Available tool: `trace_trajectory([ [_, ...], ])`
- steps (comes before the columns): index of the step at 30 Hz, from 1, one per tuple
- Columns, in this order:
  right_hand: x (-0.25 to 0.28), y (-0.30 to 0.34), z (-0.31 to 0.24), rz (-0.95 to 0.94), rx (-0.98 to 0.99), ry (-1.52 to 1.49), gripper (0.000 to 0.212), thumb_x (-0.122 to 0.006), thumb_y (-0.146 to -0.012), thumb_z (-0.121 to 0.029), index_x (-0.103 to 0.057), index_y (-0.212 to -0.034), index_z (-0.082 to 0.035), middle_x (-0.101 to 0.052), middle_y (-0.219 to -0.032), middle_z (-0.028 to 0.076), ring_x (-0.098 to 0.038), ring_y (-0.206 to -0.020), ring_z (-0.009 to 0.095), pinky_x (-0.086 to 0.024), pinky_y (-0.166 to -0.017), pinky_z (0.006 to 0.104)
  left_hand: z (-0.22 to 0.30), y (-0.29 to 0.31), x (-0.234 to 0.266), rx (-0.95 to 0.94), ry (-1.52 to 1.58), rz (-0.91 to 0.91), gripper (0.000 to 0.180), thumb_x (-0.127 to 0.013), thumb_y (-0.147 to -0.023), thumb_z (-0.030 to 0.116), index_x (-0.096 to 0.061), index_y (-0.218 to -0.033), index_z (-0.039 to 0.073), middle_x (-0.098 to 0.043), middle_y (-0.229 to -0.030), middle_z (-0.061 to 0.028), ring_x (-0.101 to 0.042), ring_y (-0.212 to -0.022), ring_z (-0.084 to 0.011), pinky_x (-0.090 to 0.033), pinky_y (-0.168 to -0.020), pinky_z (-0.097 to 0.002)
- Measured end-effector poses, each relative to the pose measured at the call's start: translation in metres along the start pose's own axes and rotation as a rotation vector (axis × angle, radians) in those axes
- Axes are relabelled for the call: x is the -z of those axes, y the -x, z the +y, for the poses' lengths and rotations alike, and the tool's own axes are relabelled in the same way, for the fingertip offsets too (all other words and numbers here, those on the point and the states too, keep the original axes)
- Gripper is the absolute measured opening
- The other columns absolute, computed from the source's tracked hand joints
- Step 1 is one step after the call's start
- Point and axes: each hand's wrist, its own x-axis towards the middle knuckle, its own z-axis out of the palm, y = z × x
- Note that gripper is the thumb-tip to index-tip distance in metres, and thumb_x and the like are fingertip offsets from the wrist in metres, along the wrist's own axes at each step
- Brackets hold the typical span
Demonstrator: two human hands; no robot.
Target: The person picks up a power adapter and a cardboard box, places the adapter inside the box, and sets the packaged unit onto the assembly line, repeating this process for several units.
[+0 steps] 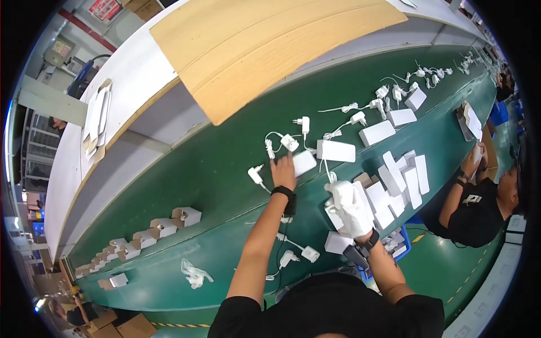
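Observation:
My left hand (283,172) is bare, its fingers stretched out over the green belt. Its fingertips are close to a white plug adapter (289,142) with a bundled cable (269,149). Just right of them lies a white box (305,163). Another plug adapter (256,174) rests to the left of this hand. In a white glove, my right hand (350,207) is closed beside a pile of white boxes (394,180). A white bundled cable (332,177) shows at its fingertips; the white glove hides what the fingers hold.
Several adapters and boxes (377,134) line the belt (225,163) to the upper right. Open boxes (163,227) stand at left, near a clear plastic bag (195,274). Cardboard (270,45) overhangs the far shelf. At right, a co-worker (470,208) handles a box.

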Motion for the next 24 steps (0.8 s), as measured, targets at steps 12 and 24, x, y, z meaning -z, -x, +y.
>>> trace_trajectory([
  [12, -0.019, -0.033, -0.032, -0.441, 0.193, 1.005, 0.033, -0.066, -0.078, -0.027, -0.057, -0.099, -0.003, -0.059, -0.104, 0.017, -0.061, -0.084, 0.026, -0.051, -0.068, 0.03, 0.006, 0.068, 0.082, -0.158, 0.686, -0.593, 0.089, -0.084, -0.055, 0.017, -0.039, -0.131, 0.009, -0.047, -0.127, -0.0107, -0.047, -0.116, -0.0268, -0.036, -0.1, -0.037],
  [24, -0.063, -0.073, 0.039, -0.683, 0.589, 1.801, 0.018, -0.064, -0.071, -0.019, -0.06, -0.084, -0.007, -0.061, -0.081, 0.011, -0.063, -0.076, 0.028, -0.051, -0.066, 0.0397, -0.017, 0.109, 0.059, -0.423, 0.507, -0.061, 0.08, -0.085, -0.057, 0.02, -0.046, -0.124, 0.003, -0.053, -0.116, -0.0093, -0.051, -0.109, -0.0221, -0.04, -0.094, -0.0342],
])
